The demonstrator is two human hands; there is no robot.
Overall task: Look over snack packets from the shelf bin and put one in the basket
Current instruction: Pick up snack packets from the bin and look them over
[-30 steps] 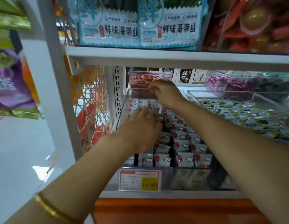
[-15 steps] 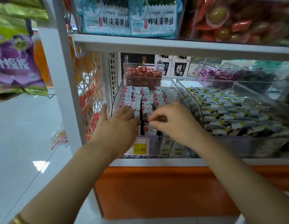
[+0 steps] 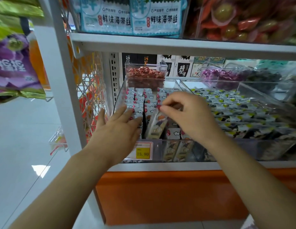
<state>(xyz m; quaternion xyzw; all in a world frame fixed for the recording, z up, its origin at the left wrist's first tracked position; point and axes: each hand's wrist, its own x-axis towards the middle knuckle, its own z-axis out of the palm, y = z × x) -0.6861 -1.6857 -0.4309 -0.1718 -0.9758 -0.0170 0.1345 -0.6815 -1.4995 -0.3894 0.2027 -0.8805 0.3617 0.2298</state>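
A clear shelf bin holds several rows of small silver snack packets with red dots. My right hand pinches the top edge of one snack packet, which stands lifted and tilted above the rows near the bin's front. My left hand lies flat with straight fingers on the packets at the bin's left front. No basket is in view.
A yellow price tag sits on the bin's front. To the right is a second clear bin of dark packets. A small tub of red candies stands behind. A white shelf overhangs above; a white upright post stands left.
My right hand drew back from the rear of the bin to its front and pulled one packet up out of the rows. My left hand slid toward the bin's left front.
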